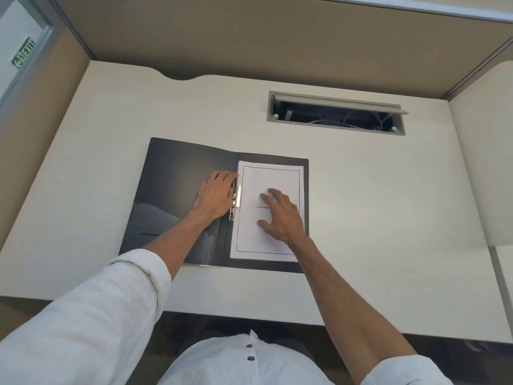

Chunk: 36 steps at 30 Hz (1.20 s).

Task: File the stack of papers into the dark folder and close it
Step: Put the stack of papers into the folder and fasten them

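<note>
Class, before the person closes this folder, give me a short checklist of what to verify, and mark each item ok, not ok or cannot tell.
1. Dark folder lies open flat on the desk: ok.
2. Stack of papers sits on the folder's right half, edges inside the cover: ok.
3. Right hand presses the stack flat: ok.
4. Left hand is at the metal clip: ok.
5. Clip is fastened over the papers: cannot tell.
6. Folder is closed: not ok.
</note>
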{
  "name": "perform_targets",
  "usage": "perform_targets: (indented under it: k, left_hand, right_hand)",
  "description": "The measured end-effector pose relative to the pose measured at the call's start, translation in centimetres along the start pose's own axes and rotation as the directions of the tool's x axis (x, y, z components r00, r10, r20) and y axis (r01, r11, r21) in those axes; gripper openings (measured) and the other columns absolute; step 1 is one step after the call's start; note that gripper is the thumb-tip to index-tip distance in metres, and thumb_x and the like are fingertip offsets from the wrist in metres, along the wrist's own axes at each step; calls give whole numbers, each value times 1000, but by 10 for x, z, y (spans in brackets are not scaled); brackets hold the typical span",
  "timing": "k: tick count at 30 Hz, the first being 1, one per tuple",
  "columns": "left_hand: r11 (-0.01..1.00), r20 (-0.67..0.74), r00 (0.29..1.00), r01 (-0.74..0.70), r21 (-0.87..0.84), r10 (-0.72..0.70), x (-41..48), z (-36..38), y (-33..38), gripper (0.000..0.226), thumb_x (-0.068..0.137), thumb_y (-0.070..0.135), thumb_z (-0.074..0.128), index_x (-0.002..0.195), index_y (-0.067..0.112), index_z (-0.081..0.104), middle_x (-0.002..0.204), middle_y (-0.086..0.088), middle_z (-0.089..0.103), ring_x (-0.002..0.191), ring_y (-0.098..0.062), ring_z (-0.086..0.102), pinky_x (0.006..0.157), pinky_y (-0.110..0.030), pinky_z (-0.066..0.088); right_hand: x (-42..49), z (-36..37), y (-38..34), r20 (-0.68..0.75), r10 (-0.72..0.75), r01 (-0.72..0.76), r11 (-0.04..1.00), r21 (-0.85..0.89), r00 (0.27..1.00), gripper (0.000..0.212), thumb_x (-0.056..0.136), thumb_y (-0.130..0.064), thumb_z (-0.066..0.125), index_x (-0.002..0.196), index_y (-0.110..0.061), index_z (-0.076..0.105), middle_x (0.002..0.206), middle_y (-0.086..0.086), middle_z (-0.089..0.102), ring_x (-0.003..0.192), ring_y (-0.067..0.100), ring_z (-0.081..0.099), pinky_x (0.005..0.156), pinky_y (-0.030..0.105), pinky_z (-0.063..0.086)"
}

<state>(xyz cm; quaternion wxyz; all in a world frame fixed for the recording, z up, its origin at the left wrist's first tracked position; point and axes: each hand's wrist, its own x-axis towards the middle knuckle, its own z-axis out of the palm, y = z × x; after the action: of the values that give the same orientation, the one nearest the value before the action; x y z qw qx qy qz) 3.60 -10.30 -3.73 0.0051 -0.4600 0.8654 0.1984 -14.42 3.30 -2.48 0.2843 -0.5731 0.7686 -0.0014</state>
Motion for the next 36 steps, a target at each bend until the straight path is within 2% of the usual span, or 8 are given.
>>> perform_targets:
  k: [6, 10, 16, 20, 24, 29, 32, 36]
  left_hand:
    - [985, -114, 991, 46, -165, -66, -13, 0, 3, 17, 114, 18, 52, 129, 19, 59, 113, -7, 76, 103, -30, 71, 89, -53, 63]
    - [977, -132, 989, 33, -210, -62, -29, 4, 4, 14, 115, 20, 56, 127, 17, 62, 110, -5, 78, 96, -28, 76, 90, -50, 67]
    - [975, -104, 994, 6, -221, -30, -57, 11, 0, 16, 111, 22, 63, 126, 21, 65, 118, -2, 79, 105, -24, 76, 97, -47, 66]
    - [963, -96, 995, -18, -268, -8, -73, 15, -4, 27, 105, 30, 72, 131, 21, 69, 126, 1, 78, 112, -18, 73, 104, -31, 59]
    - [941, -117, 992, 13, -338, -56, -72, 15, -3, 17, 112, 20, 61, 124, 15, 73, 125, -1, 77, 117, -20, 68, 104, -42, 61]
    - [900, -14, 992, 105, -423, -122, -60, 14, -2, 22, 107, 13, 69, 129, 11, 73, 136, -7, 72, 140, -25, 58, 125, -51, 49]
    - [900, 85, 984, 175, -398, -154, -60, 16, -5, 58, 109, 19, 68, 163, 17, 48, 175, -5, 42, 172, -29, 20, 140, -57, 21]
    - [936, 166, 973, 204, -288, -161, -56, 22, -7, 80, 112, 34, 61, 177, 26, 16, 187, -3, -1, 174, -30, -13, 141, -58, -3]
  right_hand:
    - [-3, 0, 0, -2, 1, -1, 1000, 6, 1000, 82, 104, -46, 68, 173, -25, 28, 183, -2, 14, 170, 25, 22, 138, 49, 28]
    - [-4, 0, -1, -1, 3, -3, 1000, 14, 1000, 82, 105, -46, 67, 173, -26, 27, 184, -2, 13, 171, 25, 21, 139, 48, 26]
    - [-6, 2, 0, -11, -11, 11, 1000, 7, 1000, 82, 106, -44, 66, 174, -24, 26, 184, -1, 12, 171, 25, 20, 139, 46, 25]
    - [-7, 3, 0, -11, -11, 11, 1000, 17, 1000, 81, 106, -44, 66, 174, -25, 25, 184, -2, 11, 171, 25, 19, 140, 46, 24]
    - [-7, 2, 1, -11, -17, 17, 1000, 15, 1000, 82, 106, -42, 66, 174, -24, 25, 184, -1, 11, 171, 25, 18, 140, 46, 23]
    - [-8, 3, 1, -10, -17, 17, 1000, 17, 1000, 81, 107, -42, 65, 175, -24, 24, 185, -1, 10, 172, 25, 17, 140, 45, 22]
    - [-8, 3, 1, -9, -17, 17, 999, 27, 1000, 81, 107, -42, 65, 175, -25, 24, 185, -2, 10, 172, 25, 16, 140, 46, 22]
    - [-8, 3, 2, -8, -16, 16, 999, 33, 1000, 81, 107, -42, 65, 175, -24, 24, 185, -1, 10, 172, 25, 16, 140, 46, 22]
